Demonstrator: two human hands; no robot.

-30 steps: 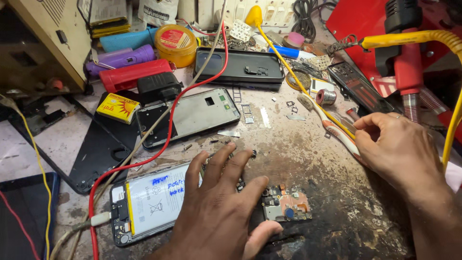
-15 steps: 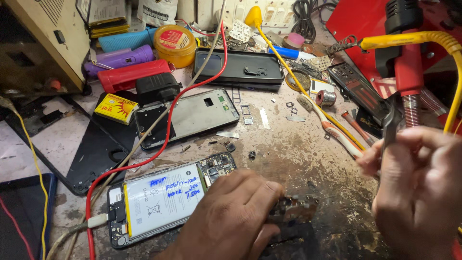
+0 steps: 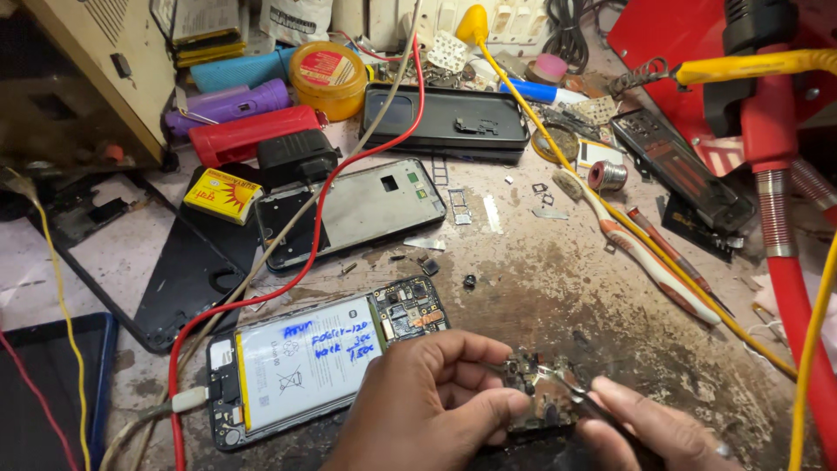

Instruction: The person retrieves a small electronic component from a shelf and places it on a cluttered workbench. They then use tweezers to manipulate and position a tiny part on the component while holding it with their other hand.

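1. Circuit board [image 3: 542,392]: a small dark board crowded with parts, sitting low in the view at about 6 o'clock, held just above the stained workbench [image 3: 558,288].
2. The left hand [image 3: 427,406] grasps the board, thumb and forefinger pinching its left edge.
3. The right hand [image 3: 649,432] clenches thin metal tweezers [image 3: 571,392], whose tips rest on the board's top face.
4. Change: a second ago the left hand lay spread flat over the board and the right hand rested far off at 3 o'clock. Half a second ago the right hand was lifted, with a tool in it.
5. What that means, as I judge it: setting up is over and fine work on the board's parts is under way, with both hands now meeting on it.
6. The board's long axis appears to run roughly from 9 to 3 o'clock, its part-covered face up toward the camera. The fingers hide its ends, so I cannot tell exactly.
7. The opened phone [image 3: 327,366], showing its white battery, lies just beside the left hand at 10 o'clock, its long axis running from 8 to 2 o'clock.
8. A red wire [image 3: 327,209] leads away from the phone toward 12 o'clock.
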